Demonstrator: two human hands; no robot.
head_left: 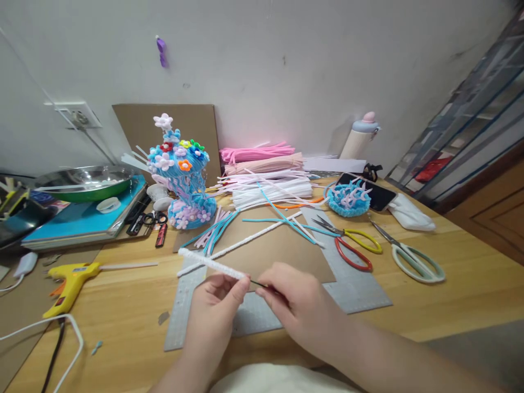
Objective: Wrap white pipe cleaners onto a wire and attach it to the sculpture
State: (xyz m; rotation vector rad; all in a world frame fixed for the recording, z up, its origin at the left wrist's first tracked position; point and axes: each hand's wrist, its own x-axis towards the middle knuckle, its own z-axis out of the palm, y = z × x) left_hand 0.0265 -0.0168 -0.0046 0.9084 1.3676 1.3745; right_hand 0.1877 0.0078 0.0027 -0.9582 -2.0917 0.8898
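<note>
I see two bare hands over the near middle of the table (123,327). The left hand (216,307) pinches the near end of a fuzzy white roll (210,263), which points up to the far left. The right hand (297,299) is curled and pinches a thin dark stick (258,284) that meets that same end. I can't tell if the stick goes inside. Under them are a brown cardboard sheet (282,251) and a gray mat (360,289).

At the far left, a shiny bowl with a green outside (88,192) sits on a blue book (73,222). It has whitish bits (107,183) in it, too small to name. A little white dish (108,205) is just beside it, on the book. At the left edge, a dark metal bowl (24,232) is full of things with yellow and black parts (14,199).

On the far right, a round blue fuzzy basket (341,210) has pale pink spiky pieces (350,192) standing in it. Behind it stands a cream bottle (358,143) with its lid on, so I can't see inside.
</note>
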